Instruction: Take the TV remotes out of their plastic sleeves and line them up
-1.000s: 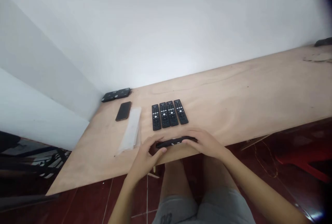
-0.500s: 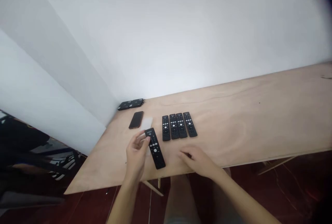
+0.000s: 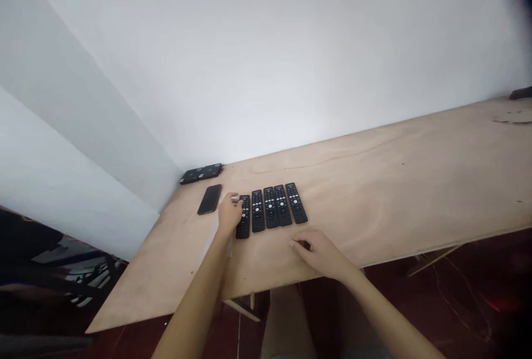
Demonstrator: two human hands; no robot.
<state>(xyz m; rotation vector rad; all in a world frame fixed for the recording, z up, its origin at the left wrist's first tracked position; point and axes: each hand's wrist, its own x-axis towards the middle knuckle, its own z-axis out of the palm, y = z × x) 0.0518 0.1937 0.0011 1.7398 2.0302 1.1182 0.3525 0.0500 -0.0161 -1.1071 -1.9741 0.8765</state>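
Observation:
On the plywood table, several black remote controls lie side by side, their long sides pointing away from me. My left hand has its fingertips on the upper end of the leftmost remote control, which it partly hides. My right hand rests nearer the table's front edge, fingers loosely curled around nothing. It lies just below and to the right of the row, not touching any remote. A black smartphone lies face up to the left of my left hand.
A flat black device lies in the table's far corner against the white wall. A dark object sits at the far right end of the table. Below the table's front edge is a dark red tile floor.
The remote that my left hand held near the front has moved onto the left end of the row. My right hand has stayed near the front edge, and the view has shifted slightly.

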